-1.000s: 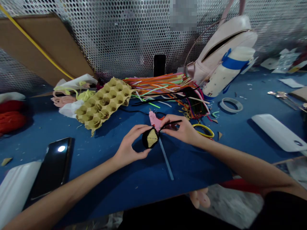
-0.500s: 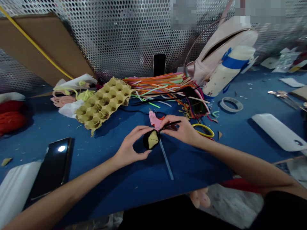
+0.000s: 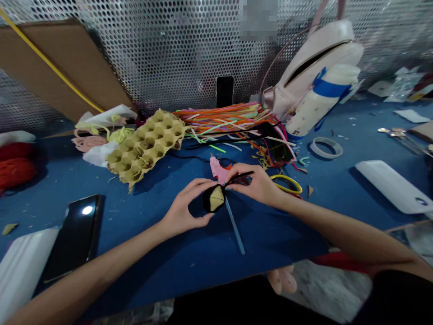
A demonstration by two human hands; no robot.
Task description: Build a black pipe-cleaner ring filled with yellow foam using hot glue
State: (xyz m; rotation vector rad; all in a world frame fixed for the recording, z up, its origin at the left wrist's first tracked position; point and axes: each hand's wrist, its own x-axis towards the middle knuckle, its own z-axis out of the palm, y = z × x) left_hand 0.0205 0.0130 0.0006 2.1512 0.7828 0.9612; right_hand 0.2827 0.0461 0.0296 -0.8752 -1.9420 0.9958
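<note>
Between the thumb and fingers of my left hand (image 3: 186,205) is a small cup-like piece of egg carton (image 3: 217,199), with black fuzzy pipe cleaner wrapped around its rim. My right hand (image 3: 255,184) pinches the loose end of the black pipe cleaner (image 3: 241,176) at the piece's upper right. Just behind the hands lies a pink glue gun (image 3: 217,169), partly hidden by my right fingers. A translucent glue stick (image 3: 236,228) runs from near the held piece toward the front of the table.
An egg carton (image 3: 147,144) lies behind my left hand, and a heap of coloured pipe cleaners (image 3: 223,118) behind the glue gun. Yellow-handled scissors (image 3: 288,183) rest beside my right wrist. A tape roll (image 3: 326,148), bottle (image 3: 321,101) and white device (image 3: 392,186) stand right; a phone (image 3: 74,234) lies left.
The held piece has shifted very slightly to the right and turned a little. Both hands keep almost the same position and grip.
</note>
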